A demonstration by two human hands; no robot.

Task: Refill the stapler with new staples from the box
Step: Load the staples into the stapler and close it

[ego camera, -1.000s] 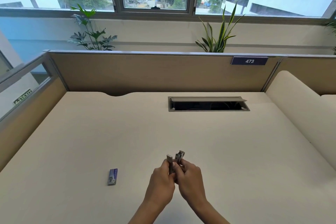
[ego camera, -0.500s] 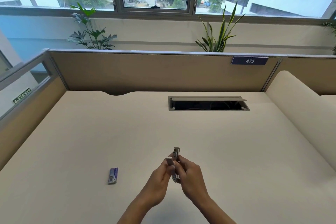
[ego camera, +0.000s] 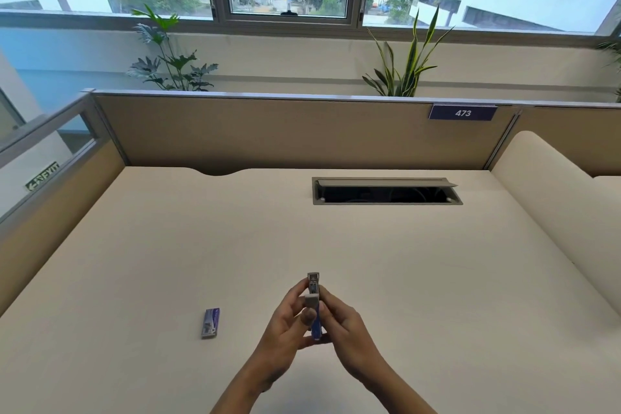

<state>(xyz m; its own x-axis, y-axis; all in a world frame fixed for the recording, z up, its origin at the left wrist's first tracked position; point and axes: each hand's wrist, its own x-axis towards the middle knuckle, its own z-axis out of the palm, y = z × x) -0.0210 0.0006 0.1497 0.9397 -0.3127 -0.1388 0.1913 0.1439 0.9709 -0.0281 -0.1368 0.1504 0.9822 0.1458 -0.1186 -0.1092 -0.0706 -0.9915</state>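
Head view: gripping stapler (ego camera: 314,289) with left hand (ego camera: 285,326) and right hand (ego camera: 346,326), raised over desk (ego camera: 437,279), likely for opening; box (ego camera: 210,323) left nearby, within reach.

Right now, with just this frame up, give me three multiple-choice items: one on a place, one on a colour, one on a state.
1. Where is the box?
A) on a shelf
B) on the desk, to the left of the left hand
C) on the floor

2. What colour is the box?
A) red
B) green
C) purple

3. How is the stapler held?
A) by the left hand and the right hand together, above the desk
B) lying loose on the desk
C) by one hand only

Answers:
1 B: the box lies flat on the desk, apart from the left hand.
2 C: its top face is purple with a grey end.
3 A: both hands pinch the stapler from either side, clear of the desk.
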